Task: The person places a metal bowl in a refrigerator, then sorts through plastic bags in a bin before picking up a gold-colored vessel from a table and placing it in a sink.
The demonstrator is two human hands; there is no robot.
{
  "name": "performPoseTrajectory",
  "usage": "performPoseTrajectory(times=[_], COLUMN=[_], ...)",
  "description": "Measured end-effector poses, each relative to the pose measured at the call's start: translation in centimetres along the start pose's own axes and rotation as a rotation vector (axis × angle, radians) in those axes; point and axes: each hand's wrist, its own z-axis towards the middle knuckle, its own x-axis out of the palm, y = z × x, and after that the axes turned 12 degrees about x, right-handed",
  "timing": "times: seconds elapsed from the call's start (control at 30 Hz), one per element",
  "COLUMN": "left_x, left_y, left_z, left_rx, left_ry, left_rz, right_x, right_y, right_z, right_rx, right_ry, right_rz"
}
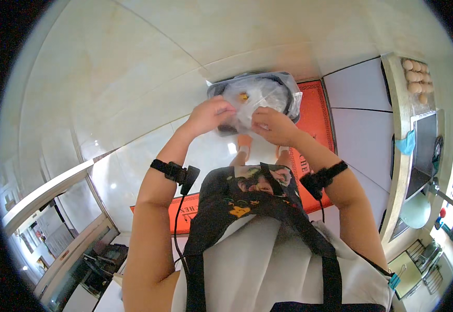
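A translucent plastic bag (267, 97) spreads over a dark-rimmed container (289, 91), seemingly a bin, on the floor by the wall. A small orange-yellow item (244, 96) shows inside or through the film. At the near left edge of the bag, my left hand (213, 114) pinches the film between thumb and fingers. My right hand (274, 124) has its fingers curled around the film at the near side, a short way to the right. Both hands are above the container's near rim, which the crumpled film partly hides.
A red patterned kitchen mat (314, 113) runs along white cabinets (357, 91). On the counter at right are several eggs (415, 76), a sink (423, 152) with a blue cloth (406, 143), and a pale green round lid or bowl (415, 210). A sliding-door frame (47, 195) stands left.
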Motion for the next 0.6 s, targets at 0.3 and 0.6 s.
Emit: performPoseTrajectory(times=[0.3,0.6], left_x=[-0.9,0.5], left_y=[4.0,5.8], left_z=[-0.5,-1.3], left_rx=[0.155,0.022], left_ry=[0.014,-0.081], left_rz=[0.423,0.463], right_x=[-2.6,-1.9], right_y=[-4.5,-5.5], right_z=[-2.1,-0.7], right_rx=[0.142,0.415], right_ry=[-0.088,-0.072], right_rz=[-0.429,-0.562])
